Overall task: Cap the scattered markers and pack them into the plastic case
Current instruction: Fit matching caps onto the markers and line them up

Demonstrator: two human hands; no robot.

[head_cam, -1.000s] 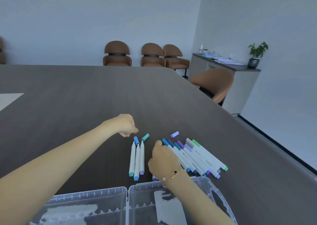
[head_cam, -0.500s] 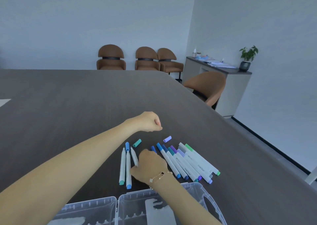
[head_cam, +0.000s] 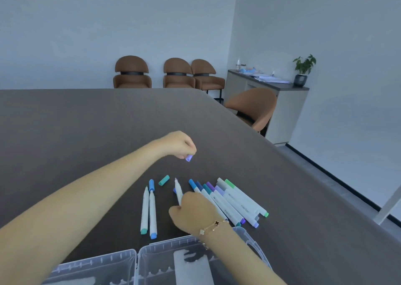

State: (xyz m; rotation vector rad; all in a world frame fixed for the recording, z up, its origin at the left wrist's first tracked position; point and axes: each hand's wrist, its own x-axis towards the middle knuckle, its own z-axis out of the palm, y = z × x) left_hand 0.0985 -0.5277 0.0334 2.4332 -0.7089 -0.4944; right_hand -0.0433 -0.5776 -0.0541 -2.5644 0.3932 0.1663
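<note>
Pinching lilac cap (head_cam: 188,158) in left hand (head_cam: 178,144) above table (head_cam: 86,132), gripping uncapped marker (head_cam: 178,190) in right hand (head_cam: 195,213), just below the cap

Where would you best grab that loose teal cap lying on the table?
Pinch the teal cap across its short width, from above. It lies flat on the table, tilted, apart from the markers: nothing crowds its long sides, so thumb and finger likely fit there. The left hand, nearest, already holds a purple cap.
</note>
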